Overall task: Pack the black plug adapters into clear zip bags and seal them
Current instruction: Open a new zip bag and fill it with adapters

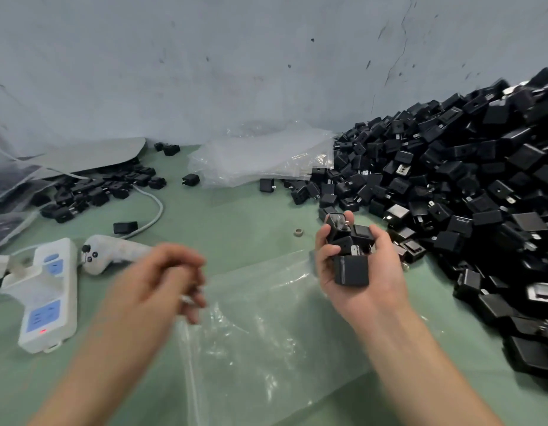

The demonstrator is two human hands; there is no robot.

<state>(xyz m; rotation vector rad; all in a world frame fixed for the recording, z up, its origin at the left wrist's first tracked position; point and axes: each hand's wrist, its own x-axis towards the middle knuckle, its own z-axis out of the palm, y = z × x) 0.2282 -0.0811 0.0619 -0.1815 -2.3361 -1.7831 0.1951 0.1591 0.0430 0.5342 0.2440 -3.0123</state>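
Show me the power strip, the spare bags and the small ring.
power strip [50, 292]: head view, middle of its white body.
spare bags [260, 158]: head view, top sheet.
small ring [298, 232]: head view, its top.

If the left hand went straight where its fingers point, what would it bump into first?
Probably the clear bag, lying just ahead of the left hand. Beyond it is the right hand holding black adapters. Blur makes depth unsure.

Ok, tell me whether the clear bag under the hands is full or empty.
Empty: the clear bag lies flat, nothing black inside; right hand holds the adapters.
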